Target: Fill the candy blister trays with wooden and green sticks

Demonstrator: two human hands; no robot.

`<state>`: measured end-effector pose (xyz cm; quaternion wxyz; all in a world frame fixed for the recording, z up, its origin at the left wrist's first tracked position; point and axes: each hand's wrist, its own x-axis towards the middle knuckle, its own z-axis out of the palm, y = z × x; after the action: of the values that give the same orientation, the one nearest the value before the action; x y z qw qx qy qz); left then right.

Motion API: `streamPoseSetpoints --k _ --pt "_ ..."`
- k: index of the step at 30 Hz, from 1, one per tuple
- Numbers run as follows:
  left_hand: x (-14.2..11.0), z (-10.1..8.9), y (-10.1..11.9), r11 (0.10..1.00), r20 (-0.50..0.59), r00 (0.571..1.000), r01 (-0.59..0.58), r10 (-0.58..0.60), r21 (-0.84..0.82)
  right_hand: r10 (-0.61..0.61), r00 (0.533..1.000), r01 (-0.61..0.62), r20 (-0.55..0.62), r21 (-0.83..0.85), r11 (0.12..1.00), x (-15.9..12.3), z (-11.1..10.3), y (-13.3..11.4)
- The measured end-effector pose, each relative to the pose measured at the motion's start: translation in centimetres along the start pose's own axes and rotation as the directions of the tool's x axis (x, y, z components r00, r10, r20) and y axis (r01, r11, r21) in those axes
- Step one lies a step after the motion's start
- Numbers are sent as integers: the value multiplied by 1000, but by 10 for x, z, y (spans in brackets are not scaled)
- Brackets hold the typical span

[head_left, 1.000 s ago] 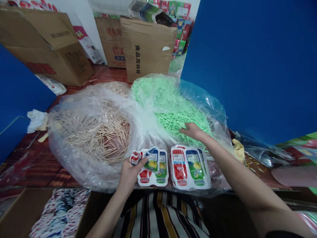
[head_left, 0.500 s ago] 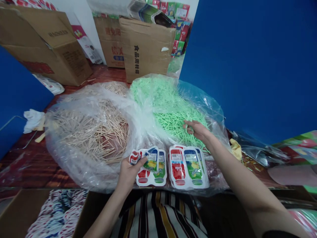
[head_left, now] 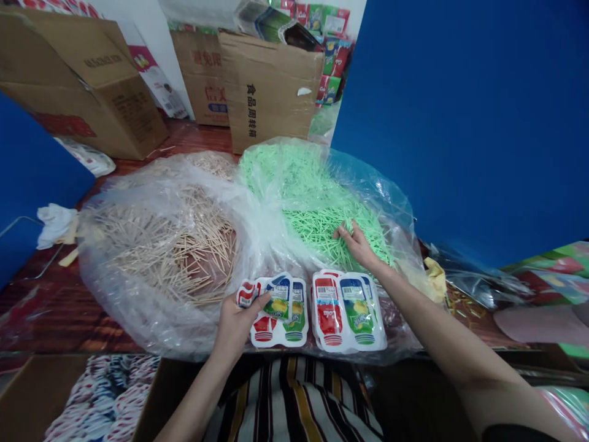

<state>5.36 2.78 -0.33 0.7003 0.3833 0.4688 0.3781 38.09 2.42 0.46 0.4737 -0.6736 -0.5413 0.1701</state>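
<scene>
My left hand point(head_left: 237, 319) is closed on a printed bottle-shaped card point(head_left: 269, 299) that it lifts off a small stack point(head_left: 285, 328) of the same cards. Beside it lies a second stack of cards point(head_left: 347, 312) with red and green bottle prints. My right hand point(head_left: 355, 242) reaches into a heap of green sticks point(head_left: 317, 209) in an open clear plastic bag, fingers bent down among the sticks. Whether any stick is pinched in them is hidden.
A second clear bag with pale wooden sticks point(head_left: 165, 245) lies to the left. Cardboard boxes point(head_left: 269, 92) stand behind on the red-brown table. A blue wall point(head_left: 460, 110) is to the right. An open carton point(head_left: 83, 399) with printed packets sits at the lower left.
My right hand lifted slightly with a few green sticks, then dropped back into the green heap. My left hand stayed on the card.
</scene>
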Motion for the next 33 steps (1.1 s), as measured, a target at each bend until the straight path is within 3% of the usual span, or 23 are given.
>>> streamPoseSetpoints --k 14,22,28,33 --pt "1 -1 -1 1000 -8 1000 -19 19 15 3 999 0 -35 64 998 -1 3 25" --pt "-3 1 2 1000 -13 1000 -19 19 15 -2 999 5 -54 49 999 -3 6 19" --pt "-2 1 2 1000 -13 1000 0 0 0 23 999 -26 33 100 995 0 3 24" --pt "0 0 0 1000 -31 1000 -4 5 29 8 999 -15 37 179 984 3 2 24"
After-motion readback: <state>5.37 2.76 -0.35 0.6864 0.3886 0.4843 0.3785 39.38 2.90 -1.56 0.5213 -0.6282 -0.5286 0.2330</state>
